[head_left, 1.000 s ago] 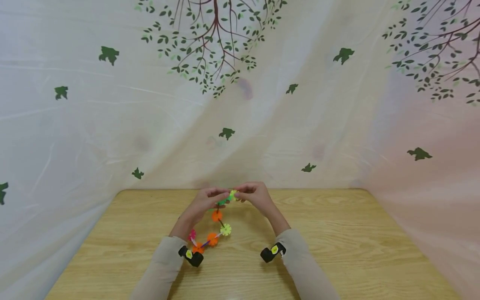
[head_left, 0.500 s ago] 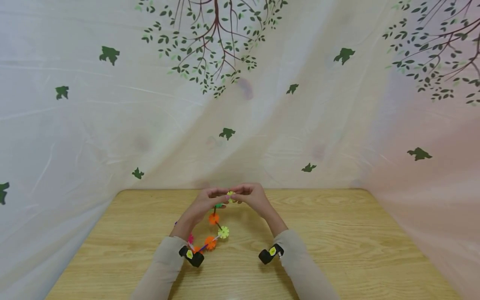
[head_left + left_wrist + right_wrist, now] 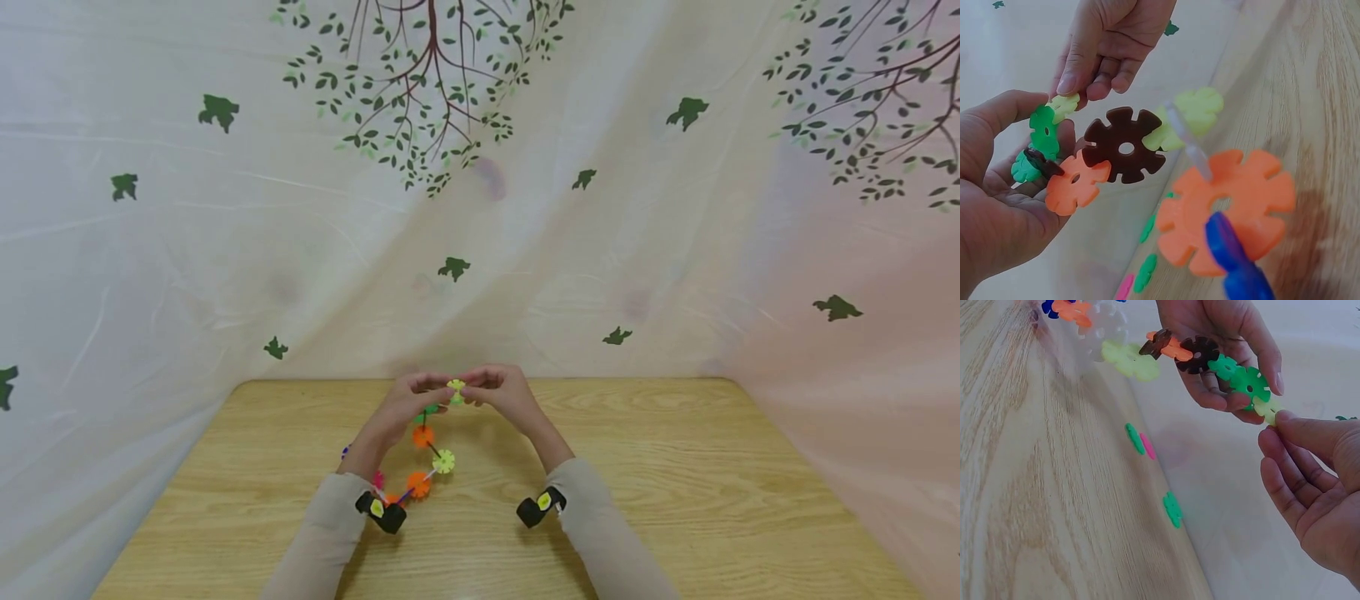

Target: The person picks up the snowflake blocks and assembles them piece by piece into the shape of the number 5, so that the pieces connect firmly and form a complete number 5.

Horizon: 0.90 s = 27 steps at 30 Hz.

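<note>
left hand holds the disc chain above the table; right hand pinches its yellow end disc. off-angle pressure could pop joints apart.

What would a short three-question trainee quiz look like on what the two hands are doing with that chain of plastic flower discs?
1. True or false: the chain of discs lies flat on the table, untouched by either hand.
2. Which disc does the right hand pinch at the chain's end? A) pale yellow-green B) brown C) blue
3. Fill in: the left hand holds the chain by its ______ discs, next to the brown disc.

Key: 1 false; 2 A, the pale yellow-green disc; 3 green, the green discs.
</note>
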{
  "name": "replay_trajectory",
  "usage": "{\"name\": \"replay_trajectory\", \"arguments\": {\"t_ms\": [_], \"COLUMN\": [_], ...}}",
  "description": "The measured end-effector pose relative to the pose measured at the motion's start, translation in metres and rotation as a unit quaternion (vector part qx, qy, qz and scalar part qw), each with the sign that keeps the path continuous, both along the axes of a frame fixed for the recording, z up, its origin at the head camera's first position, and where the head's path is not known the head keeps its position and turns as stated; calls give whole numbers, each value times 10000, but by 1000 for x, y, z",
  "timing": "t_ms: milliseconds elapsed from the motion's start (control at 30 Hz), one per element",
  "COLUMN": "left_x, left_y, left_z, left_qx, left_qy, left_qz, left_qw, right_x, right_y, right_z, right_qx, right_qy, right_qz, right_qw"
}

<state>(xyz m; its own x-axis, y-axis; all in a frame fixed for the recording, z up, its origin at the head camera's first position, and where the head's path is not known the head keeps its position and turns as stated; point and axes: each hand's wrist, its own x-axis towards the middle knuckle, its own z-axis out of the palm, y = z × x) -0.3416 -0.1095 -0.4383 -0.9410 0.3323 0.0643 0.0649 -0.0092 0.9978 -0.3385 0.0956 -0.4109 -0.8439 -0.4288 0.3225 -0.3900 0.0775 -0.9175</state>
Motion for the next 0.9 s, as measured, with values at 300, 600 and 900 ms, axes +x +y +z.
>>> {"name": "replay_trajectory", "arguments": {"t_ms": [300,600,900], "left_x": [0,-1,-1], "left_y": [-3,-6,-8], "left_z": [1,-1,0], "left_qx": [90,153,110], "left_qy": [7,38,-43], "left_qz": [212,316,415], "left_qw": [9997,9994,9991], "right_x": [-4,-16,-50], "right_y": [6,9,4], "right_z": [4,2,-39], "right_qx": [231,815,1392], "right_qy": [-74,-115,145], "right_qz": [12,2,-90], "right_qw": [9997,9966,9901]}}
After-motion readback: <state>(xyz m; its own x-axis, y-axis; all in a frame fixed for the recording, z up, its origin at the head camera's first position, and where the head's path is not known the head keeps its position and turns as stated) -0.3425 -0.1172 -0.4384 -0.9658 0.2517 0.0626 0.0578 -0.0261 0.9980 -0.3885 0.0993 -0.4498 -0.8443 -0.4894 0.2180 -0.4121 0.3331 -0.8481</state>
